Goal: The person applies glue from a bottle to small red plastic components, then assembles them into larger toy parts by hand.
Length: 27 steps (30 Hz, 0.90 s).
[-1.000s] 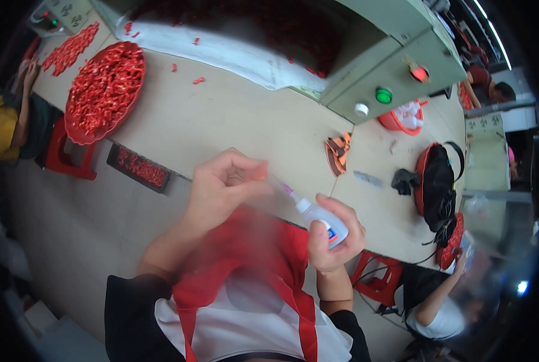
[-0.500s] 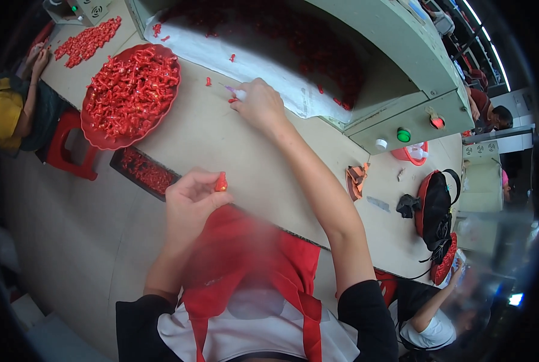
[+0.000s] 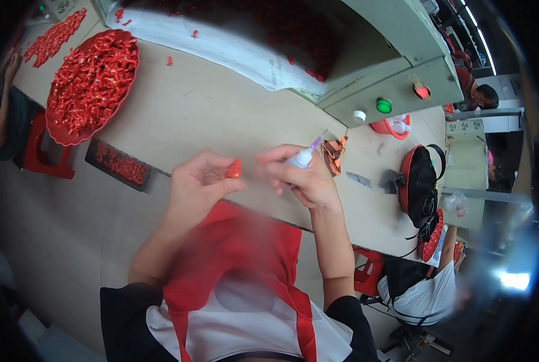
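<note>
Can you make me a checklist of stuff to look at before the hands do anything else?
1. Red piece held: ok, pinched between the thumb and fingers of the left hand.
2. White bottle held: ok, it's in the right hand.
3. Purple tip aimed at the red piece: not ok, it points away, up and to the right.
4. Hands apart: ok, there's a gap between them.
5. Enough inside the white bottle: cannot tell, the right hand covers part of it.
6. Big red tray out of the hands' way: ok, it's off to the left.
</note>
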Each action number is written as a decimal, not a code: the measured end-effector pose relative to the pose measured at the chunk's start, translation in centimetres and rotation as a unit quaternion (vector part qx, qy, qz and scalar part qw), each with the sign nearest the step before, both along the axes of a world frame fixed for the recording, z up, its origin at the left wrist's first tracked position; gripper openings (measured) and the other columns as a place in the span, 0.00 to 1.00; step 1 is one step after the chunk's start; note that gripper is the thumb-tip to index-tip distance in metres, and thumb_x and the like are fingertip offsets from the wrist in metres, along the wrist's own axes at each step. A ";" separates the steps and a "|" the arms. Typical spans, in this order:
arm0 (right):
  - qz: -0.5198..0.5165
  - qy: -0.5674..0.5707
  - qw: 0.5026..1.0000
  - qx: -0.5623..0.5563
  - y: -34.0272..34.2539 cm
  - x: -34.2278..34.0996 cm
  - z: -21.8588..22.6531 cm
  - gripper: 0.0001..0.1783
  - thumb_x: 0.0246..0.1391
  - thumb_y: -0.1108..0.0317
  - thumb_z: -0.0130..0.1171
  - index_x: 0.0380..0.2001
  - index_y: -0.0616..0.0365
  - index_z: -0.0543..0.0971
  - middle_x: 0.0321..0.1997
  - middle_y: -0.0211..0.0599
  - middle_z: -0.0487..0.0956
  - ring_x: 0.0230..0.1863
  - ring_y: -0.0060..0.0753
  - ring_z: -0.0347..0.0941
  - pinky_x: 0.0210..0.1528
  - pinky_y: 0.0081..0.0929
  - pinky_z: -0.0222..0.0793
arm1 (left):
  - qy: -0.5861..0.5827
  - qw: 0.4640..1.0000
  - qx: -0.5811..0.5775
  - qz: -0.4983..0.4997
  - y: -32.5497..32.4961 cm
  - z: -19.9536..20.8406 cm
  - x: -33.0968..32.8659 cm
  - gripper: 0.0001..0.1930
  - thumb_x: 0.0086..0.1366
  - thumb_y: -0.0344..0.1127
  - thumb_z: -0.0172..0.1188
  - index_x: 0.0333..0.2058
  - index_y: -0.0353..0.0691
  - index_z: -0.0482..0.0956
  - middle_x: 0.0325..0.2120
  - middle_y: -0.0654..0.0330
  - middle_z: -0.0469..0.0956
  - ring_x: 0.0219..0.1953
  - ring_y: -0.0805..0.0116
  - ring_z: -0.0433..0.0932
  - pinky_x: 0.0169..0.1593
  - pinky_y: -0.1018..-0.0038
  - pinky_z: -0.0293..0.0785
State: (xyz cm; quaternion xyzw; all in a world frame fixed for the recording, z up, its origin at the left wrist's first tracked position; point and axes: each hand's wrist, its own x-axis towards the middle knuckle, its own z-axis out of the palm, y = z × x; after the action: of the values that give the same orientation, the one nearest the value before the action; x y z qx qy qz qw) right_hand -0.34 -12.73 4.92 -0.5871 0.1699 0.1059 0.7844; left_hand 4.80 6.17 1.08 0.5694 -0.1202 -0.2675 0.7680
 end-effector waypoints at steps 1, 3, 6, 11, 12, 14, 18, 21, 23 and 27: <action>-0.016 -0.001 1.000 -0.013 -0.1 -1.1 0.0 0.10 0.45 0.76 0.59 0.33 0.70 0.76 0.28 0.37 0.77 0.20 0.22 0.70 0.20 0.19 0.65 | 0.001 1.000 0.002 -0.006 -0.6 0.0 -0.4 0.13 0.48 0.15 0.62 0.34 0.30 0.74 0.29 0.61 0.71 0.29 0.79 0.72 0.31 0.84 0.73; -0.048 0.001 0.999 -0.025 -0.1 -3.0 0.3 0.09 0.44 0.79 0.60 0.32 0.70 0.76 0.26 0.36 0.76 0.21 0.23 0.70 0.21 0.19 0.65 | -0.045 0.998 0.014 -0.032 -1.6 0.1 -1.2 0.12 0.48 0.20 0.64 0.33 0.32 0.76 0.29 0.61 0.73 0.30 0.77 0.74 0.32 0.81 0.74; -0.046 0.004 0.989 -0.137 0.0 -5.4 1.5 0.08 0.46 0.72 0.62 0.29 0.64 0.79 0.24 0.34 0.78 0.24 0.20 0.72 0.27 0.15 0.68 | -0.112 0.992 0.051 -0.040 -2.8 0.7 -2.2 0.12 0.47 0.21 0.64 0.33 0.33 0.76 0.30 0.60 0.72 0.29 0.75 0.75 0.30 0.81 0.75; -0.023 -0.107 0.948 -0.299 -0.7 -7.5 1.3 0.07 0.44 0.70 0.64 0.27 0.62 0.79 0.23 0.38 0.79 0.23 0.27 0.73 0.29 0.22 0.68 | -0.261 0.959 0.107 -0.037 -4.1 2.0 -3.6 0.13 0.46 0.20 0.64 0.33 0.34 0.76 0.29 0.58 0.72 0.27 0.73 0.75 0.28 0.80 0.75; -0.019 -0.097 0.945 -0.312 -0.8 -7.7 1.5 0.08 0.44 0.69 0.64 0.27 0.62 0.79 0.23 0.39 0.78 0.23 0.29 0.73 0.29 0.24 0.68 | -0.297 0.946 0.121 -0.036 -4.2 2.3 -3.8 0.13 0.46 0.20 0.64 0.33 0.34 0.77 0.28 0.58 0.72 0.26 0.72 0.75 0.28 0.80 0.74; -0.014 -0.083 0.945 -0.315 -1.2 -8.1 1.7 0.09 0.43 0.68 0.64 0.26 0.62 0.79 0.22 0.40 0.78 0.23 0.31 0.74 0.29 0.24 0.69 | -0.330 0.933 0.135 -0.048 -4.3 2.6 -3.9 0.14 0.45 0.19 0.65 0.33 0.32 0.77 0.29 0.57 0.72 0.26 0.73 0.76 0.28 0.82 0.75; -0.009 -0.058 0.943 -0.328 -1.7 -8.7 1.8 0.10 0.43 0.66 0.65 0.25 0.62 0.79 0.22 0.42 0.78 0.24 0.36 0.74 0.29 0.25 0.69 | -0.377 0.911 0.151 -0.069 -4.5 3.1 -4.2 0.14 0.44 0.19 0.65 0.33 0.31 0.77 0.29 0.57 0.73 0.26 0.74 0.76 0.27 0.82 0.75; 0.016 -0.055 0.926 -0.374 -1.8 -8.8 2.5 0.09 0.42 0.67 0.65 0.25 0.61 0.79 0.23 0.41 0.78 0.24 0.38 0.75 0.28 0.27 0.69 | -0.405 0.900 0.148 -0.071 -4.6 2.9 -4.3 0.14 0.44 0.19 0.65 0.33 0.31 0.76 0.28 0.57 0.72 0.25 0.73 0.76 0.26 0.82 0.75; 0.012 -0.094 0.909 -0.406 -1.7 -8.9 2.2 0.08 0.41 0.68 0.65 0.25 0.61 0.79 0.23 0.41 0.78 0.24 0.38 0.75 0.28 0.27 0.69 | -0.428 0.888 0.156 -0.066 -4.7 2.9 -4.4 0.14 0.44 0.19 0.65 0.33 0.31 0.76 0.28 0.57 0.72 0.25 0.73 0.76 0.25 0.82 0.74; -0.005 -0.164 0.862 -0.480 -1.3 -9.0 2.0 0.07 0.39 0.72 0.64 0.24 0.60 0.78 0.24 0.39 0.77 0.24 0.36 0.75 0.26 0.27 0.69 | -0.478 0.859 0.177 -0.057 -4.9 2.9 -4.3 0.15 0.43 0.18 0.65 0.33 0.31 0.75 0.27 0.58 0.71 0.23 0.72 0.76 0.24 0.82 0.74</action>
State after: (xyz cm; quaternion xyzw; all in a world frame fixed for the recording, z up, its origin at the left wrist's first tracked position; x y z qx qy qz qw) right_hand -9.34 -13.99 6.87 -0.8988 0.0714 -0.0911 0.4228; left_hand 0.54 1.31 4.02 0.7455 -0.4555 -0.0224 0.4861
